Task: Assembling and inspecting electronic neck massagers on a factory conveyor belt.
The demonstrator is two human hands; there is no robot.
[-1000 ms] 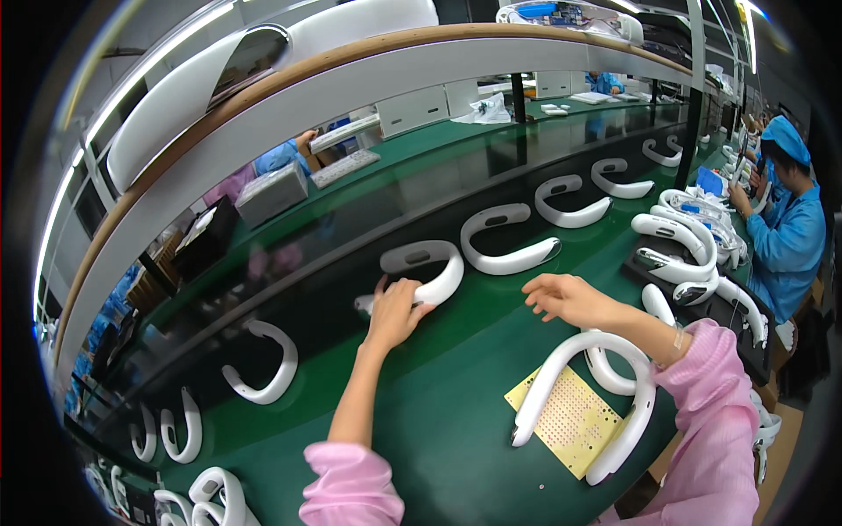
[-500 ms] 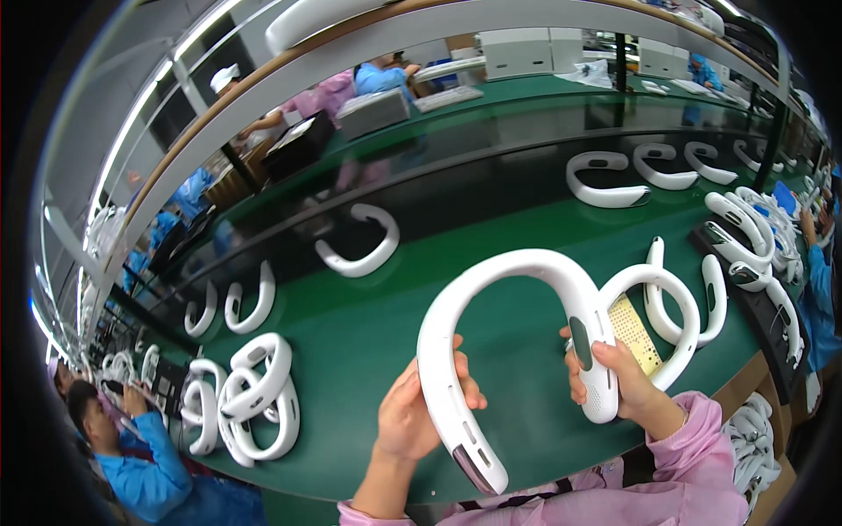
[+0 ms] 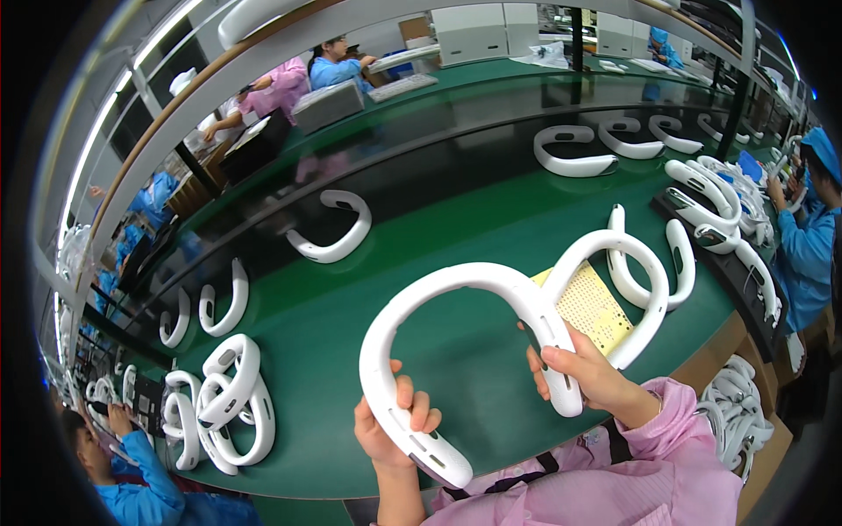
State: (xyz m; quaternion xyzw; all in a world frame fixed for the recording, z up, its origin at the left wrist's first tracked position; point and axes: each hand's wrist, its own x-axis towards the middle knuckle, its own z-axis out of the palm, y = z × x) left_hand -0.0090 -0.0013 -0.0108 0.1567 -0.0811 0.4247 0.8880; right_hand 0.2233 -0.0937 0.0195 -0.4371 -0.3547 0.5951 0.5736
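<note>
A white U-shaped neck fan (image 3: 465,276) is held up over the green bench with its arch away from me. My left hand (image 3: 393,430) wraps round its left arm, fingers curled on the inner side near the slotted end. My right hand (image 3: 583,368) grips the other arm close to its tip, thumb on the near face. Just beyond my right hand, another white neck fan (image 3: 653,272) overlaps a yellow perforated board (image 3: 589,302). Slots show along the edges of the held fan.
Stacked neck fans (image 3: 232,403) stand at the left. More lie along the dark conveyor strip (image 3: 456,140) at the back. On the right are a black tray (image 3: 745,302) of fans and a cardboard box (image 3: 776,394) holding white parts. Co-workers in blue sit on both sides.
Both hands have turned the neck fan, so its slotted edges face me more and the right arm's dark panel is mostly turned away. My head view has shifted slightly right.
</note>
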